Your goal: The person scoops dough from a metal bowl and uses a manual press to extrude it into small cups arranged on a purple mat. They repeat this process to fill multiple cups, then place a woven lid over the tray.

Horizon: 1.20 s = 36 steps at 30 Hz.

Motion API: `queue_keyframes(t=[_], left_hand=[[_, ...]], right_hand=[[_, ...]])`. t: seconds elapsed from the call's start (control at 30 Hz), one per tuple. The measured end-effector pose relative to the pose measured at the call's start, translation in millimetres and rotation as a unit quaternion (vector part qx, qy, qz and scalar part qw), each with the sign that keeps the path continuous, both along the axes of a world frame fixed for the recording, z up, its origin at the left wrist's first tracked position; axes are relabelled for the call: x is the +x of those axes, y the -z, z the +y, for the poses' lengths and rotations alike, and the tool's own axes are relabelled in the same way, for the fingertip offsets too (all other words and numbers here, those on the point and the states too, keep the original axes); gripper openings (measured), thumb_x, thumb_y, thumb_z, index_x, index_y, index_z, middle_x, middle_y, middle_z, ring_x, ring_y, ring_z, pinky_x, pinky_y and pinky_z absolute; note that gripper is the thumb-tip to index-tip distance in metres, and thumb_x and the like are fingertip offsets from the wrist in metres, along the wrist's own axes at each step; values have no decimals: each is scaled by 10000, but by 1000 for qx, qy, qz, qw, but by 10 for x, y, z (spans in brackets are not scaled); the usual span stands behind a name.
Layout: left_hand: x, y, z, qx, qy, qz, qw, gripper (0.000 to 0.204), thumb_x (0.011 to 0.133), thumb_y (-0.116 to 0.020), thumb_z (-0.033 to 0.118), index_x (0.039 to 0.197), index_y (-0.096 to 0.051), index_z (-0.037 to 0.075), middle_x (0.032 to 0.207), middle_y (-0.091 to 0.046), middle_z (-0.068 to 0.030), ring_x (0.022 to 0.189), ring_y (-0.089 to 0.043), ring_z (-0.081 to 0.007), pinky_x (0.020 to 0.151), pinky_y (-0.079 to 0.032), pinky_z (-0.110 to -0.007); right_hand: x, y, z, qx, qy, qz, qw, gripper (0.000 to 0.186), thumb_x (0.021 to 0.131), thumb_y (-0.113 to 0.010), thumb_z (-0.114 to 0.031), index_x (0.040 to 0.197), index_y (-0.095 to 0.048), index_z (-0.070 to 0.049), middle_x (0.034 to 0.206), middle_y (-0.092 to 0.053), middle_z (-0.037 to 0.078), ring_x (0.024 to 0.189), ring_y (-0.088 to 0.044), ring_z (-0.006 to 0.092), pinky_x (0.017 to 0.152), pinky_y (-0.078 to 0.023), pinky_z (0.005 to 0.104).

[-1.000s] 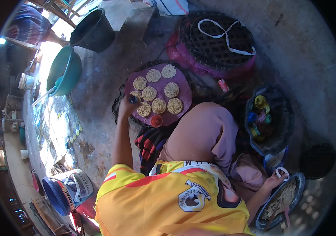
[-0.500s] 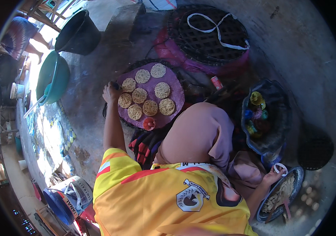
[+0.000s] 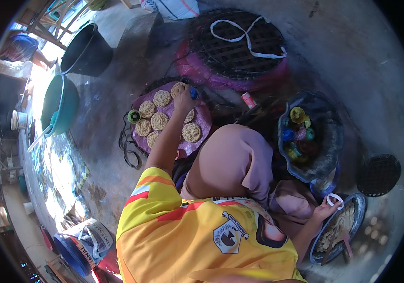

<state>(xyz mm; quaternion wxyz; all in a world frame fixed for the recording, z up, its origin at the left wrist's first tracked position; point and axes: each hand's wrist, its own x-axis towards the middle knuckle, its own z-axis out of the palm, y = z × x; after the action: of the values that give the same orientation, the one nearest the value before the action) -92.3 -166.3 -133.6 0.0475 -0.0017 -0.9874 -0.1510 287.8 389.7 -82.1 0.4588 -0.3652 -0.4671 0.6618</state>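
My left hand (image 3: 182, 100) reaches over the far side of a pinkish-purple sheet (image 3: 200, 144) on a round dark tray. Its fingers are closed at a small blue cup-like piece (image 3: 194, 93), beside a round, pale, lacy-patterned cake (image 3: 177, 88). Several such cakes lie on the sheet, and my forearm hides part of them. A green ruffled cup (image 3: 134, 116) sits at the tray's left edge. At the lower right, my right hand (image 3: 323, 210) is closed on a white ring (image 3: 335, 201), next to an oval basin (image 3: 361, 221) of pale, dough-like mixture (image 3: 338, 229) with sticks in it.
A dark scalloped bowl (image 3: 327, 141) with several coloured pieces stands at my right. Beyond the tray is a large round woven basket (image 3: 239, 47) with a white strap; a red can (image 3: 247, 100) lies nearby. Buckets, a green basin (image 3: 65, 101) and another person's leg (image 3: 41, 59) are at the left.
My left hand has moved from the tray's left edge to its far right, and the green cup now shows where it was. The right hand still holds the white ring.
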Motion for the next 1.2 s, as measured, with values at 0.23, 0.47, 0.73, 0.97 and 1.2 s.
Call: queue_keyframes(t=[0.23,0.47,0.73,0.97,1.2], left_hand=[[-64,24,-56,9,36,-73,997,899,518,-801,487,1230,-458,58,1207,-470,-203,1094,-497,-369,892,-429,-448],[-103,142,-68,-24,54,-26,998,906,537,-795,481,1252,-447,46,1274,-433,-205,1186,-420,-370,939,-399,-441],[-28,-930,572,111,34,58,992,706,525,-804,456,1044,-576,35,1016,-560,-156,939,-555,-335,798,-456,-416],[577,-1965,2254,254,402,137,869,904,526,-800,475,1261,-462,72,1126,-518,-177,1033,-514,-359,893,-418,-426],[3,-1299,2442,490,197,-97,844,676,731,-746,300,1254,-449,-9,1105,-551,-135,1005,-542,-215,869,-446,-328]], right_hand=[[-10,73,13,-4,-15,13,1000,561,849,-548,-483,1224,-373,-105,1132,-512,81,989,-522,216,826,-438,373],[-42,101,7,-12,-23,27,999,600,787,-619,-509,1211,-377,-161,1098,-485,55,979,-506,198,830,-435,377],[-70,16,-65,-52,1,61,997,616,788,-611,-519,1232,-360,-174,1141,-451,64,959,-524,199,812,-438,364],[-144,37,-54,-33,-8,48,998,628,798,-606,-505,1240,-333,-151,1165,-436,86,970,-515,209,838,-427,373],[29,8,-31,-85,20,79,993,608,844,-536,-511,1282,-345,-134,1211,-458,104,1011,-509,214,845,-412,372]])
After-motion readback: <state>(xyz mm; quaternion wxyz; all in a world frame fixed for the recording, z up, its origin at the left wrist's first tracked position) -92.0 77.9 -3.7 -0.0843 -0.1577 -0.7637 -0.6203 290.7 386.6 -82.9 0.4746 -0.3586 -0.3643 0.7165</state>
